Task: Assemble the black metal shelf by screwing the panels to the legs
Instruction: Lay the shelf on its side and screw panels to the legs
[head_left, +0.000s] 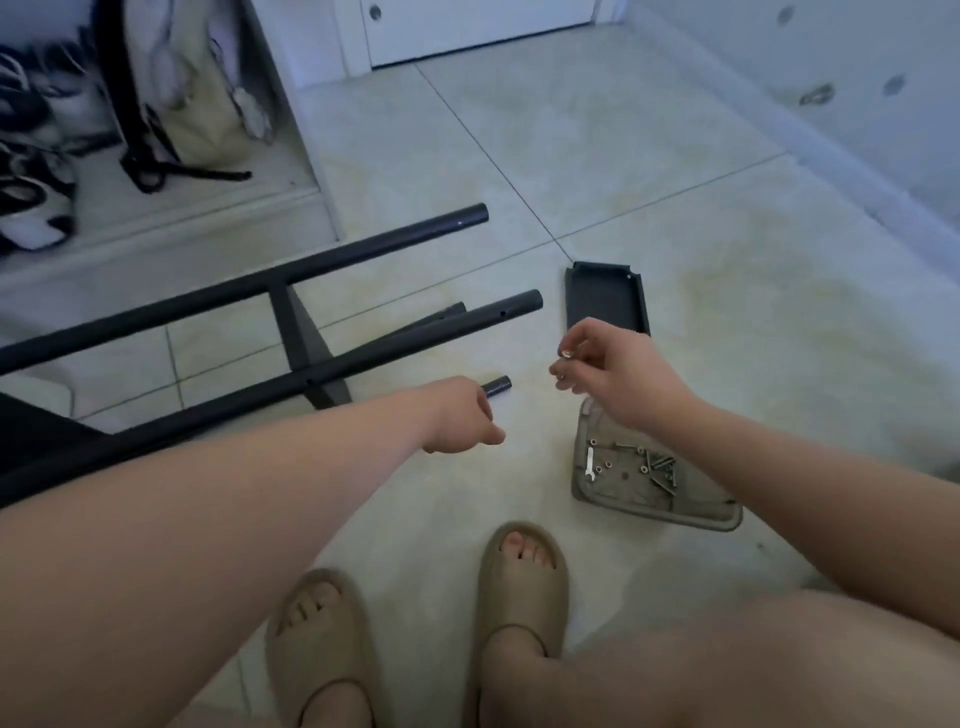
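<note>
In the head view, the black metal shelf (296, 332) was seen lying on the tiled floor, with round matte legs joined by a flat panel. One leg end (497, 386) was gripped by the left hand (460, 415). A small pale part (565, 354) was pinched by the right hand (618, 369) above the screw tray (660, 517).

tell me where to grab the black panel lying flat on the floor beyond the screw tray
Pinch the raised lip on its right long edge, from above and the right. The black panel lies flat, apparently lip up, so the rim offers a hold, and the legs lie close on its left.
</note>
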